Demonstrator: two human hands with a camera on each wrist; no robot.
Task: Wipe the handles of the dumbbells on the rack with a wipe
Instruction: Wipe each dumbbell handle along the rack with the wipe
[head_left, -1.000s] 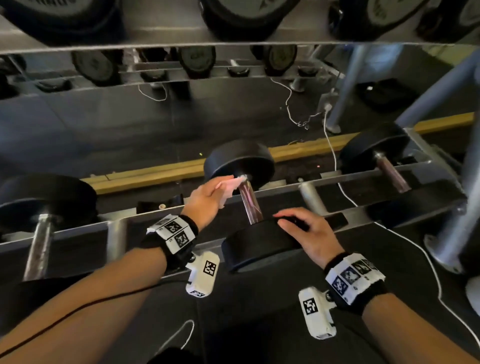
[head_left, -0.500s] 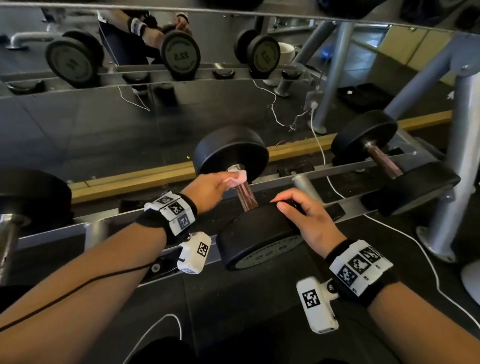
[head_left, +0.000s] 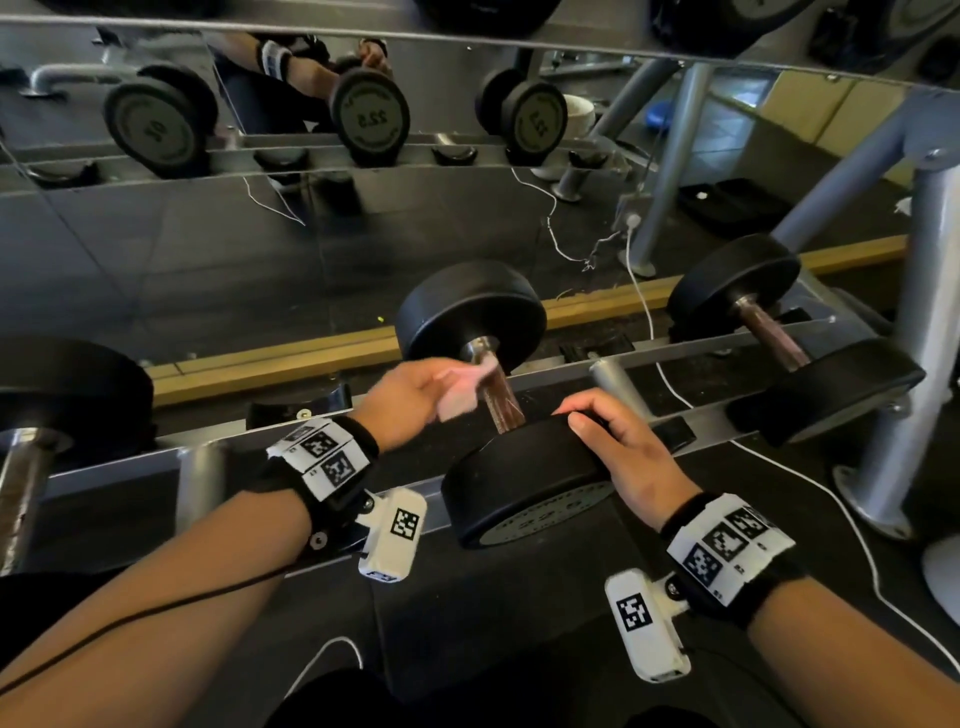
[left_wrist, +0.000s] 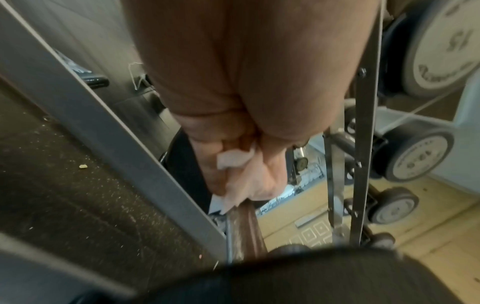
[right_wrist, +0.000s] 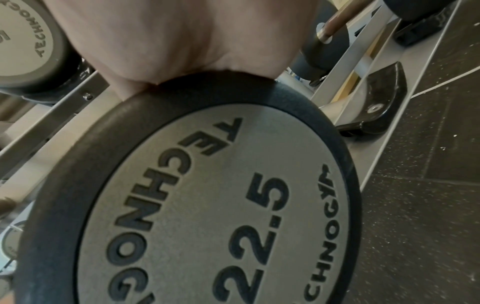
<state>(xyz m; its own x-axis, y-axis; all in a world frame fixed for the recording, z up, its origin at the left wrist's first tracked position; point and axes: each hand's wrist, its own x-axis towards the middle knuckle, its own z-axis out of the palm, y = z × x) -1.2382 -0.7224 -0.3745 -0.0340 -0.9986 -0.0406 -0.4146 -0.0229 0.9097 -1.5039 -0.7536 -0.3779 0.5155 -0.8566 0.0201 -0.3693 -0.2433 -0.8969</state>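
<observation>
Partly hidden: our left hand (head_left: 410, 397) pinches the wipe (head_left: 464, 391) vs the handle (head_left: 500, 400) of the middle dumbbell (head_left: 524, 486) on the rack (head_left: 691, 421). Right hand (head_left: 621, 452) lies over its near head, fingers loosely bent. R-wrist fingertips out of view; neighbour dumbbell (head_left: 789, 332) alongside.

A: Location?
B: Gym, weights area. Steel rack (head_left: 597, 364) holding black dumbbells (head_left: 498, 395), one stamped 22.5.
A: Anything else?
B: Wall mirror (head_left: 260, 249) behind the rack, dark speckled rubber floor (right_wrist: 420, 205).
</observation>
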